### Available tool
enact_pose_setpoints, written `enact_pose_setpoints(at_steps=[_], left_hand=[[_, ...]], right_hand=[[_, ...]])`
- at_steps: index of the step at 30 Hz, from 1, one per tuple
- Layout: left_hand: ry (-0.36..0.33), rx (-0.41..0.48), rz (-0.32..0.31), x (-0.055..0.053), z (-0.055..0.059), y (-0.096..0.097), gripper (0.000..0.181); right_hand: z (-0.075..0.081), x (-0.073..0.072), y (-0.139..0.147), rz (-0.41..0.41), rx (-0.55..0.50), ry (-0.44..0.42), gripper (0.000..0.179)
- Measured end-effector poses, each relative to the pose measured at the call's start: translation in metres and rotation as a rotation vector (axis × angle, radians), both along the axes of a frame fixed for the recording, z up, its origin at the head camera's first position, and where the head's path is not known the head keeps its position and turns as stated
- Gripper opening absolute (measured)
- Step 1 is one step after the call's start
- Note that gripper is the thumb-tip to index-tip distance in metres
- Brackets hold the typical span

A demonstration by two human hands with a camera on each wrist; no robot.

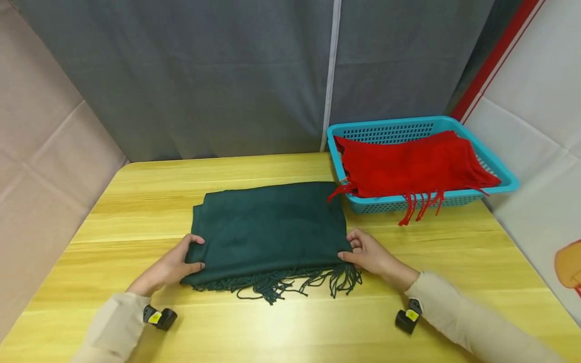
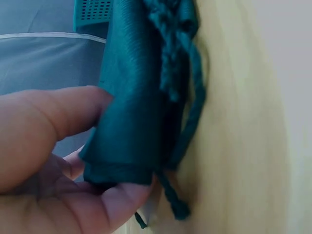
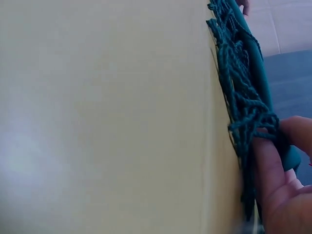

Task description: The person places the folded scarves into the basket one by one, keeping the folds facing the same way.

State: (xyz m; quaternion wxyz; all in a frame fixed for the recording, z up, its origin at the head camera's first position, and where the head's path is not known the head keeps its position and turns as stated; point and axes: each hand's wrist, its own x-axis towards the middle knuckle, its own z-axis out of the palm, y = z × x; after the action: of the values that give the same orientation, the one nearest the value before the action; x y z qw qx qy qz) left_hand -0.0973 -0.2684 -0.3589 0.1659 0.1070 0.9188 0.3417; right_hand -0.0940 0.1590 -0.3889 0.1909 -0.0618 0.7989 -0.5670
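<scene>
A dark green fringed scarf [image 1: 272, 227] lies folded into a wide rectangle on the wooden table, its tassels along the near edge. At its near left corner my left hand [image 1: 174, 262] pinches the layers; the left wrist view shows the thumb on top of the scarf [image 2: 129, 112] and fingers underneath. My right hand [image 1: 369, 254] grips the near right corner, thumb on top. In the right wrist view, the fingers of that hand [image 3: 282, 185] sit among the fringe [image 3: 243, 97] and hold the folded edge.
Behind the scarf on the right stands a blue plastic basket [image 1: 395, 132] with a folded red scarf [image 1: 408, 164] in it, tassels hanging over the front rim. The scarf's far right corner meets the basket. A grey curtain [image 1: 204, 75] closes the back of the table [image 1: 136, 201].
</scene>
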Motion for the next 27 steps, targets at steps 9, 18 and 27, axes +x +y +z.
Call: enact_pose_setpoints(at_steps=[9, 18, 27], left_hand=[[-0.02, 0.02, -0.018, 0.017, 0.0, 0.003, 0.046], [-0.077, 0.053, -0.084, 0.026, 0.002, 0.002, 0.047], [-0.117, 0.109, -0.165, 0.032, 0.003, 0.003, 0.048]], right_hand=[[0.005, 0.017, 0.01, 0.092, 0.001, -0.008, 0.036], [0.007, 0.029, 0.016, 0.153, -0.047, -0.083, 0.035], [0.009, 0.037, 0.02, 0.176, -0.058, -0.123, 0.042]])
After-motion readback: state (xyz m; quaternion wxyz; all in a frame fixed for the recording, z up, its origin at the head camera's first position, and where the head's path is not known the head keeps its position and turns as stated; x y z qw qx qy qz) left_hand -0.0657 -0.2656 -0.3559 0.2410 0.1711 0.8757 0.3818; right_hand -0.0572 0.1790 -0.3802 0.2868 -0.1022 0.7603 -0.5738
